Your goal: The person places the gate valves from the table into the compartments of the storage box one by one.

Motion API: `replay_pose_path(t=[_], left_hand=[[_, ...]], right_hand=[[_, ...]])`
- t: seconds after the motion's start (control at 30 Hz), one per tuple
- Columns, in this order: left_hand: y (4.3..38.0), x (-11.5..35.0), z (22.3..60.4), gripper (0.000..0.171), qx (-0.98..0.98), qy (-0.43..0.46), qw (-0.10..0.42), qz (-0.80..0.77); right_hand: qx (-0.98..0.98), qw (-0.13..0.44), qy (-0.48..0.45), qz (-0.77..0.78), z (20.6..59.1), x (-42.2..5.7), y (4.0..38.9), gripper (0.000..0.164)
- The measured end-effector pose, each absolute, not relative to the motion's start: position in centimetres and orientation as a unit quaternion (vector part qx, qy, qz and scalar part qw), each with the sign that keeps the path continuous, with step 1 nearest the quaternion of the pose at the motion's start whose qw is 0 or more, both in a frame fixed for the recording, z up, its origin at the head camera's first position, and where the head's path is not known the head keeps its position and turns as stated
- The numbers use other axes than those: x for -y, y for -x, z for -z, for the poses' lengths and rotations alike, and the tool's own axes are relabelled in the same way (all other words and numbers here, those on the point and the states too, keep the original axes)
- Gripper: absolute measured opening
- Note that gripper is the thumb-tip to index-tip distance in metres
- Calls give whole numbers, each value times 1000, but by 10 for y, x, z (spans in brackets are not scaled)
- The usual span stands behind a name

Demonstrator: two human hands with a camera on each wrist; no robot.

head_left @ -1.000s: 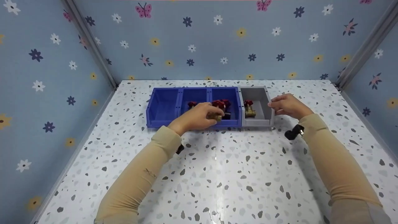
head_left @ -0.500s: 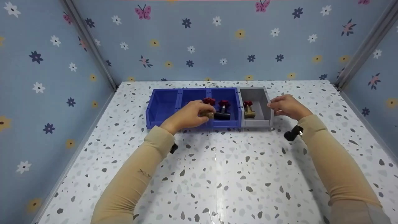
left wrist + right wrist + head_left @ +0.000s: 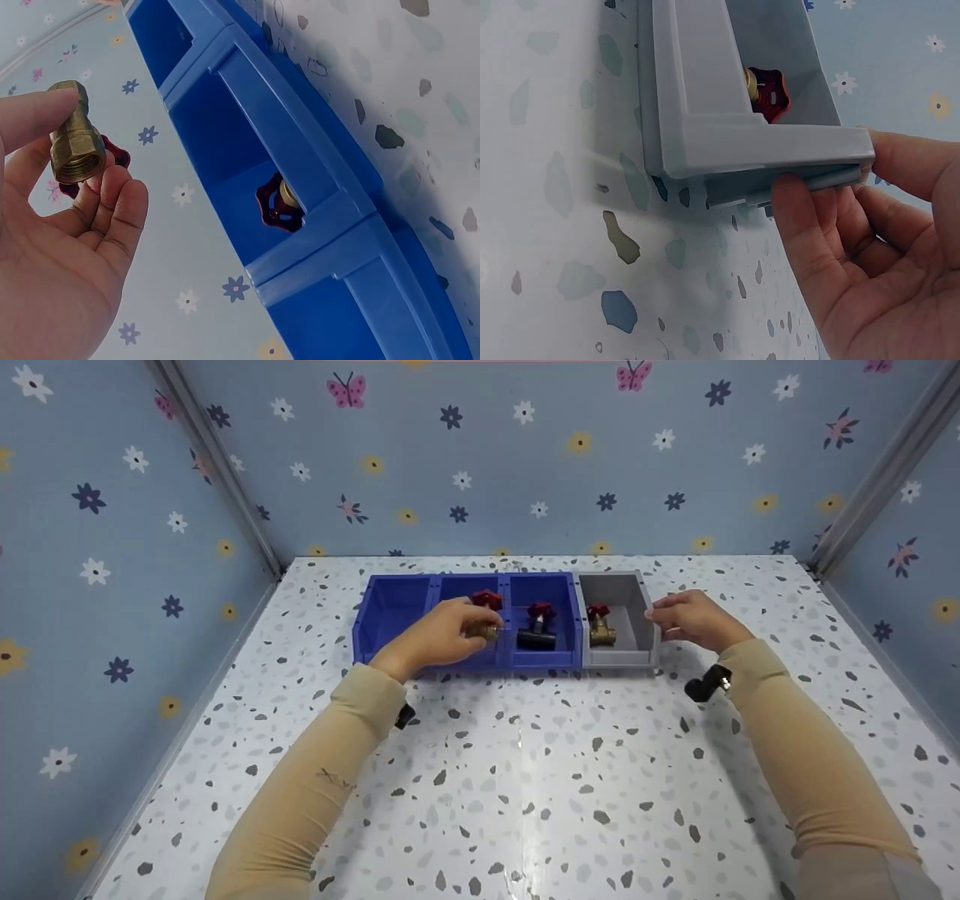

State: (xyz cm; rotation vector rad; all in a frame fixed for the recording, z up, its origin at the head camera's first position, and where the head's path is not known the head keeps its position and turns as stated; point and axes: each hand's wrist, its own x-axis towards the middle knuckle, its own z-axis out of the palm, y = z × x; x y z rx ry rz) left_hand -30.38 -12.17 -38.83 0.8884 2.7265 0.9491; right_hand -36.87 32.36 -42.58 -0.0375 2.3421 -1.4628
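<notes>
My left hand (image 3: 439,634) holds a brass gate valve (image 3: 79,150) with a red handwheel, raised above the second blue bin (image 3: 469,661) from the left. Thumb and fingers grip its body, and its threaded end faces the left wrist camera. Inside that bin lies another valve with a red handwheel (image 3: 279,204), hidden by the hand in the head view. At the right end of the row, my right hand (image 3: 697,617) pinches the outer side wall of the grey bin (image 3: 772,146). A brass valve (image 3: 601,631) with a red handwheel sits in the grey bin.
The third bin holds a black-bodied valve (image 3: 537,640) with a red handwheel. The leftmost blue bin (image 3: 397,600) stands joined to the row. Behind the speckled table (image 3: 570,780) rises a flowered blue wall (image 3: 495,442), with side walls left and right.
My left hand has moved left with the brass valve, from the third bin to above the second, uncovering the black valve. The right hand stays on the grey bin.
</notes>
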Motion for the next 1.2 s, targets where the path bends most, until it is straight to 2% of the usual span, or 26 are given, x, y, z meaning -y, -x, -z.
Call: replay_pose_path(t=[0.2,0.93,1.2], left_hand=[[304,130,387,39,-904,-287,54,-313],[303,166,388,42,-922,-231,59,-304],[304,179,386,41,-925,-228,42,-300]], right_hand=[[-834,190,12,519,426,-324,368,67],[-834,182,12,521,428,-325,366,65],[-838,188,5,512,427,-322,367,65]])
